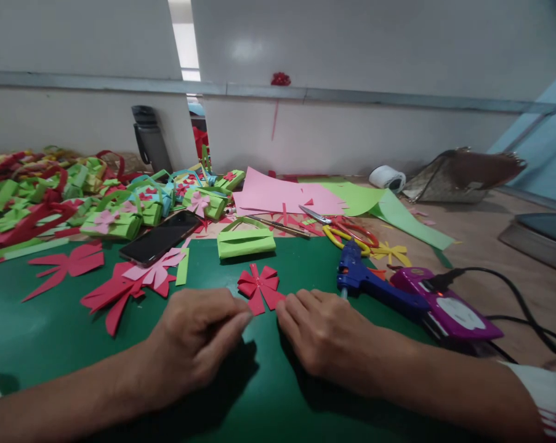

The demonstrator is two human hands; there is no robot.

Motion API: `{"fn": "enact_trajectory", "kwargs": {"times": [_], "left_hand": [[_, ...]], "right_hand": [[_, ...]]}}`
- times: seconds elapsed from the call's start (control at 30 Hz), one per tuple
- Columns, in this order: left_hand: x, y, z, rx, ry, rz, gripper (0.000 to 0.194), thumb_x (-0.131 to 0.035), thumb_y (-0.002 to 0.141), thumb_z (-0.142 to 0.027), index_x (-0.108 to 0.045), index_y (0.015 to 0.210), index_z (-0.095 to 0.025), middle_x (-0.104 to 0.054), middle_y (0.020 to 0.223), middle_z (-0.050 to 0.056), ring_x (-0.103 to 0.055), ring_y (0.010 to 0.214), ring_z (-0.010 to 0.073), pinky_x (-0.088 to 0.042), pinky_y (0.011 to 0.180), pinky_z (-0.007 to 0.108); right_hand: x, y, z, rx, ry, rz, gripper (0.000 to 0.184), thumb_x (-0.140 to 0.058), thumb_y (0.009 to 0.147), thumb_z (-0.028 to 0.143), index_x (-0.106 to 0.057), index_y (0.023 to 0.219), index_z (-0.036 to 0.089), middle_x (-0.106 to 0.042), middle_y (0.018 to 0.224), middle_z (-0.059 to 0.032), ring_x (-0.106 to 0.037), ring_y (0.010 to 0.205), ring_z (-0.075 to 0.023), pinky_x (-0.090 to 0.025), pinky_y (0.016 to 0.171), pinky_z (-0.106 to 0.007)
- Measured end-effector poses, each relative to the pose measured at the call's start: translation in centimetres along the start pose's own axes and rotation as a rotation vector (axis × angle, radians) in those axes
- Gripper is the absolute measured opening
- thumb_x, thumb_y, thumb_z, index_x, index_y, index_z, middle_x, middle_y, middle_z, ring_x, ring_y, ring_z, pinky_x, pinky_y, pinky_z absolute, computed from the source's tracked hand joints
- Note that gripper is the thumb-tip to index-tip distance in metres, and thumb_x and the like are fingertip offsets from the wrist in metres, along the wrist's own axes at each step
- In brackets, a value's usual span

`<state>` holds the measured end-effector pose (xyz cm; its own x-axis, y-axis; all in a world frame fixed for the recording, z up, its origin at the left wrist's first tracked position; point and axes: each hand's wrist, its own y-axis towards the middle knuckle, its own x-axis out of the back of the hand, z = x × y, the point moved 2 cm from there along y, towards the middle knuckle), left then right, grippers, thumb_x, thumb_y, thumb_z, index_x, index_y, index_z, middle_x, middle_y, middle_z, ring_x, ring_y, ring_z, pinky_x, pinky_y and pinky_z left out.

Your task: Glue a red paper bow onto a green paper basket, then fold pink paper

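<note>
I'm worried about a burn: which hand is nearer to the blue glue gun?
Right. The right hand is close by, to the left of the blue glue gun; the left hand is farther left, at the near-left side of the red paper flower.

ok so the paper flower (259,287) sat near mid-frame, paper purse (246,243) just behind it, glue gun (374,284) right of centre, phone (161,237) left, bottle (151,140) upper left
</note>
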<state>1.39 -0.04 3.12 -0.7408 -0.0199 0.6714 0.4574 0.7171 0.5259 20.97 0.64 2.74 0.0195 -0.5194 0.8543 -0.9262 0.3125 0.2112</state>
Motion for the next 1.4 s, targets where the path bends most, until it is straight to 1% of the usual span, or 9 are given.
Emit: {"fn": "enact_trajectory", "kwargs": {"times": [0.13,0.2,0.43,0.63,0.73,0.87,1.07,1.3,1.4], "left_hand": [[0.8,1.3,1.5,0.455,-0.1,-0.068,0.033,-0.053,0.086,-0.033,-0.058,0.057,-0.017,-0.049,0.049,-0.002,-0.042,0.046,0.0108,-0.032,0.046,0.021],[1.0,1.6,2.0,0.595,-0.166,-0.059,0.036,-0.054,0.083,-0.039,-0.056,0.054,-0.018,-0.048,0.049,-0.002,-0.041,0.046,0.011,-0.031,0.046,0.022],[0.1,1.0,2.5,0.834,-0.555,0.012,0.036,-0.059,0.082,-0.047,-0.055,0.064,-0.017,-0.051,0.053,-0.003,-0.043,0.043,0.0086,-0.034,0.041,0.019],[0.5,0.9,3.3,1.069,-0.866,-0.106,0.032,-0.065,0.083,-0.046,-0.05,0.094,-0.021,-0.06,0.085,0.002,-0.06,0.059,0.0137,-0.043,0.041,0.02],[0.9,1.5,3.7,1.123,-0.942,-0.106,0.035,-0.059,0.086,-0.048,-0.046,0.1,-0.019,-0.063,0.087,0.006,-0.064,0.063,0.0179,-0.049,0.046,0.025],[0.2,1.8,3.2,1.161,-1.15,-0.005,0.04,-0.055,0.085,-0.054,-0.047,0.094,-0.016,-0.066,0.084,0.01,-0.067,0.066,0.0232,-0.051,0.049,0.03],[-1.9,1.8,0.6,1.019,-1.422,0.1,0.045,-0.056,0.083,-0.056,-0.061,0.09,-0.012,-0.067,0.083,0.009,-0.067,0.076,0.023,-0.051,0.059,0.03],[-1.7,2.4,0.2,0.939,-1.429,-0.08,0.018,-0.068,0.077,-0.031,-0.062,0.076,-0.014,-0.064,0.067,0.002,-0.06,0.057,0.0122,-0.051,0.06,0.025],[-1.7,2.3,0.4,0.946,-1.378,-0.104,0.014,-0.066,0.077,-0.026,-0.062,0.073,-0.013,-0.064,0.067,0.003,-0.061,0.056,0.0133,-0.051,0.058,0.025]], "right_hand": [[-0.7,1.1,0.6,0.035,-0.114,0.069,0.012,-0.052,0.077,0.002,-0.056,0.074,0.012,-0.055,0.06,-0.0048,-0.048,0.049,-0.0165,-0.024,0.042,-0.028],[-1.0,1.3,0.5,0.033,-0.133,0.075,0.013,-0.052,0.076,0.002,-0.055,0.071,0.013,-0.054,0.059,-0.004,-0.047,0.048,-0.0157,-0.022,0.041,-0.028],[-0.6,1.3,-0.1,-0.071,-0.139,0.042,0.018,-0.048,0.075,0.0,-0.054,0.072,0.016,-0.053,0.06,-0.0033,-0.048,0.048,-0.0183,-0.023,0.041,-0.031],[0.6,0.9,-0.9,-0.218,-0.125,-0.183,0.023,-0.043,0.082,0.0,-0.054,0.07,0.016,-0.051,0.057,-0.0023,-0.046,0.048,-0.018,-0.024,0.044,-0.032],[1.6,0.8,-1.1,-0.261,-0.154,-0.292,0.024,-0.043,0.086,0.001,-0.058,0.072,0.014,-0.053,0.056,-0.0027,-0.047,0.048,-0.0171,-0.027,0.046,-0.031],[3.1,0.7,-1.2,-0.257,-0.18,-0.37,0.027,-0.04,0.089,0.0,-0.064,0.08,0.009,-0.062,0.061,-0.0062,-0.053,0.053,-0.0167,-0.033,0.051,-0.031],[4.3,0.4,-1.1,-0.265,-0.231,-0.479,0.026,-0.041,0.089,0.002,-0.066,0.086,0.004,-0.067,0.067,-0.0116,-0.059,0.059,-0.0191,-0.037,0.052,-0.032],[3.1,0.0,-0.2,-0.189,-0.247,-0.466,0.027,-0.04,0.087,0.002,-0.067,0.085,0.003,-0.068,0.069,-0.0136,-0.061,0.059,-0.0213,-0.037,0.051,-0.033],[2.2,-0.1,0.2,-0.143,-0.259,-0.44,0.026,-0.041,0.086,0.002,-0.067,0.088,0.002,-0.068,0.07,-0.0144,-0.061,0.061,-0.0228,-0.039,0.054,-0.035]]}}
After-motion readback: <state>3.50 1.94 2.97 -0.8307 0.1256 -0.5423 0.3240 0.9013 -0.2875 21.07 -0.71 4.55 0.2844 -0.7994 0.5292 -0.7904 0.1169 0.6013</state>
